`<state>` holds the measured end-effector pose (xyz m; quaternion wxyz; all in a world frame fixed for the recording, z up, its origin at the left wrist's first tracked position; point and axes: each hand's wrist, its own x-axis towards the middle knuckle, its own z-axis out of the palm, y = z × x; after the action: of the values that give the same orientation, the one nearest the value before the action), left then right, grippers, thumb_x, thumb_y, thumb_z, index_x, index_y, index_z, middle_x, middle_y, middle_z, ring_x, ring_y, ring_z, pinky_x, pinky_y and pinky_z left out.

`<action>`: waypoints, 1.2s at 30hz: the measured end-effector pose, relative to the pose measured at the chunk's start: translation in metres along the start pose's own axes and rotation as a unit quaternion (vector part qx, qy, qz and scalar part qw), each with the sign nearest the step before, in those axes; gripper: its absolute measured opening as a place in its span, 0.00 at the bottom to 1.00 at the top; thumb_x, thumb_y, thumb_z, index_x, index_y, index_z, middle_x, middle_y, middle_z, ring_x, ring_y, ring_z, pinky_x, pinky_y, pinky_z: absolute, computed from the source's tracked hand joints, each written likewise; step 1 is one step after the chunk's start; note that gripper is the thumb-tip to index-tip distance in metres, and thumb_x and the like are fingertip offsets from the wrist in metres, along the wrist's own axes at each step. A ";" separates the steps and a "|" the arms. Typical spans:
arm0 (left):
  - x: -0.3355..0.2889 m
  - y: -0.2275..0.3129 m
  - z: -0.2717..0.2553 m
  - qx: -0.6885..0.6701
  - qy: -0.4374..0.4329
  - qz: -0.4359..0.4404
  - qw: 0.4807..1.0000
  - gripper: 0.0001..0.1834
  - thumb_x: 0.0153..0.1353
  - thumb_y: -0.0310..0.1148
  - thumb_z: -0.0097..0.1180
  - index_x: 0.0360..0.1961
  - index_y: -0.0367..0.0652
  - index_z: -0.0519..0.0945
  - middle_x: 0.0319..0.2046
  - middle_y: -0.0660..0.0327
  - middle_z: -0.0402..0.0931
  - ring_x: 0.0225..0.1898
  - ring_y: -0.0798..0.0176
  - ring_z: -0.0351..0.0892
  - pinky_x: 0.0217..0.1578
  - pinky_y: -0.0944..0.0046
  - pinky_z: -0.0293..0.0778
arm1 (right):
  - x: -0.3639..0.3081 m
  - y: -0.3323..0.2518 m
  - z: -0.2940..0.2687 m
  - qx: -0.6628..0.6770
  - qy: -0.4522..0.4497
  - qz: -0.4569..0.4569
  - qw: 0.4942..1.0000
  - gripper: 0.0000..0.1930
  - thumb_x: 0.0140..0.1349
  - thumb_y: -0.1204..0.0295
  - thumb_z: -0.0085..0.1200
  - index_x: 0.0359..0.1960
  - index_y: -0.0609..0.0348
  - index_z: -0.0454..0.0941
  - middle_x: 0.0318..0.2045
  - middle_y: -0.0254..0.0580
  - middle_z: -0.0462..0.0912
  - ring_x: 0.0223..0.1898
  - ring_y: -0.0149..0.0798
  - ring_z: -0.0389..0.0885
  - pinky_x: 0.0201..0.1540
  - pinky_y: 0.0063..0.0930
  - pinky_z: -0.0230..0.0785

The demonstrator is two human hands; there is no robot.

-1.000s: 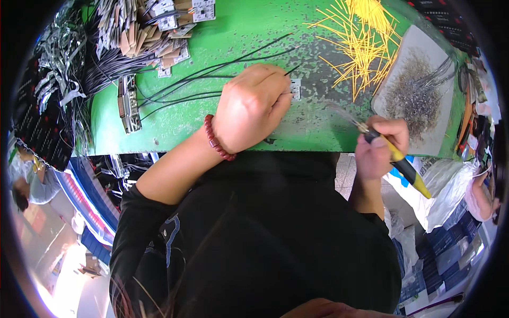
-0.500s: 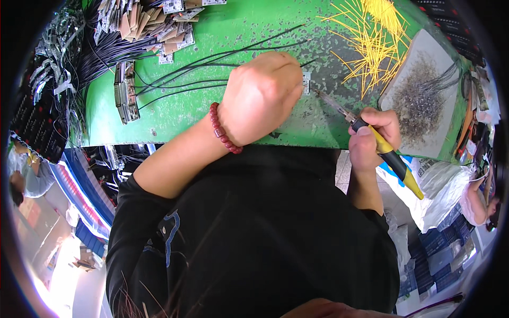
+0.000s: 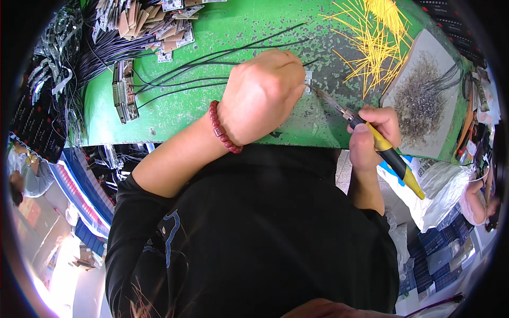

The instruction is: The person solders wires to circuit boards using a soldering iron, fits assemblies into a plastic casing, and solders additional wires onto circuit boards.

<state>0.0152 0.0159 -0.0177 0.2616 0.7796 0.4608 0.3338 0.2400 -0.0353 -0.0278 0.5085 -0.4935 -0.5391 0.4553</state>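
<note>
Your right hand (image 3: pixel 371 139) is closed around the yellow-and-black handle of a soldering iron (image 3: pixel 393 158), thumb and fingers pinching it near the front. The iron's tip points away from that hand, up and to the left, at the right edge of a small white circuit board (image 3: pixel 308 85) (whether it touches, you can't tell from this view). Your left hand (image 3: pixel 265 87) lies just left of the board, knuckles up and fingers curled under; what it grips, and how tightly, is hidden. A dark-red bead bracelet (image 3: pixel 217 127) circles that wrist. Black cables (image 3: pixel 185 80) stretch out to the left of your left hand, reaching a metal block (image 3: pixel 124 91), and a few ends run on past its knuckles. Ahead of your right hand lies a scatter of yellow wires (image 3: pixel 375 61); right of it sits a grey slab (image 3: pixel 425 45) bearing dark debris. Under everything is the green worktop (image 3: pixel 180 124).
</note>
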 end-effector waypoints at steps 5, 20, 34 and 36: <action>0.000 0.001 0.000 -0.001 0.000 -0.002 1.000 0.04 0.48 0.19 0.61 0.26 0.35 0.78 0.30 0.54 0.80 0.32 0.52 0.80 0.32 0.61 0.77 | 0.001 0.000 0.002 0.031 0.014 -0.016 0.999 0.11 0.55 0.72 0.59 0.34 0.64 0.71 0.24 0.34 0.71 0.24 0.23 0.65 0.27 0.18 0.56; 0.007 0.007 -0.006 0.024 -0.060 -0.020 0.998 0.02 0.50 0.20 0.58 0.25 0.34 0.76 0.28 0.53 0.77 0.31 0.49 0.78 0.32 0.58 0.75 | 0.001 0.001 0.001 0.025 0.018 -0.002 1.000 0.11 0.55 0.71 0.60 0.34 0.64 0.73 0.27 0.33 0.73 0.26 0.22 0.64 0.29 0.16 0.56; 0.007 0.006 -0.006 0.031 -0.056 -0.019 0.998 0.03 0.50 0.21 0.58 0.25 0.35 0.76 0.29 0.55 0.77 0.30 0.51 0.78 0.31 0.59 0.76 | 0.003 0.001 0.004 0.082 0.036 -0.022 0.996 0.12 0.57 0.71 0.60 0.36 0.64 0.71 0.26 0.38 0.75 0.23 0.24 0.69 0.27 0.17 0.61; 0.007 0.005 -0.006 0.030 -0.059 -0.016 0.998 0.03 0.50 0.21 0.58 0.25 0.36 0.76 0.29 0.55 0.77 0.31 0.51 0.78 0.31 0.59 0.76 | 0.004 -0.001 0.003 0.083 0.033 -0.024 0.996 0.12 0.57 0.71 0.60 0.35 0.64 0.71 0.26 0.40 0.75 0.23 0.25 0.71 0.27 0.18 0.64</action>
<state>0.0163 0.0206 -0.0085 0.2702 0.7978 0.4670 0.2693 0.2369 -0.0317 -0.0271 0.5757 -0.4515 -0.4943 0.4694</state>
